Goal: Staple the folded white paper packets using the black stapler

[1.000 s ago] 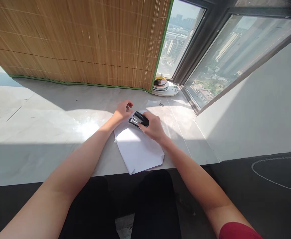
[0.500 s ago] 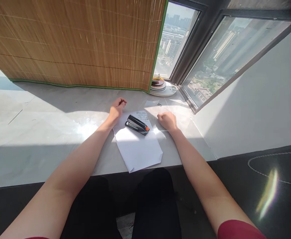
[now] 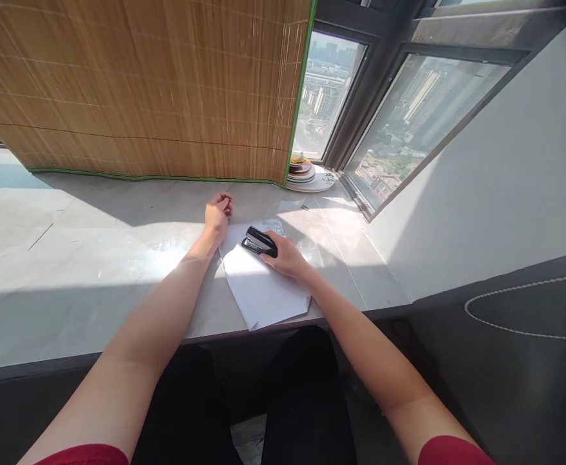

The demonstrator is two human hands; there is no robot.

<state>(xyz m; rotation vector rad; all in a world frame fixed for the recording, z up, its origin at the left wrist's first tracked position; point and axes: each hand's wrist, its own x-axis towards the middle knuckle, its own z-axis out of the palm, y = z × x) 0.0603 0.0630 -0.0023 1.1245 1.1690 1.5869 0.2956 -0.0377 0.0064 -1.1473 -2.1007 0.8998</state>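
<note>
A black stapler [image 3: 258, 241] lies over white paper sheets [image 3: 263, 290] on the pale stone ledge [image 3: 89, 258]. My right hand [image 3: 285, 254] is closed around the stapler's right end, hiding its orange part. Beyond the paper's upper left corner, my left hand [image 3: 219, 212] rests on the ledge with its fingers curled; whether anything is inside them is too small to tell. Part of a printed or written patch [image 3: 275, 226] shows at the paper's top edge.
Stacked plates [image 3: 304, 175] stand in the window corner. A small clear sheet [image 3: 290, 205] and a small grey piece [image 3: 304, 207] lie before them. A bamboo blind [image 3: 142, 90] hangs behind the ledge; a white wall [image 3: 481, 174] rises at the right.
My right hand has moved left from the bare ledge and taken hold of the stapler. My left hand stays beside the paper, its fingers still curled. The camera view has shifted slightly.
</note>
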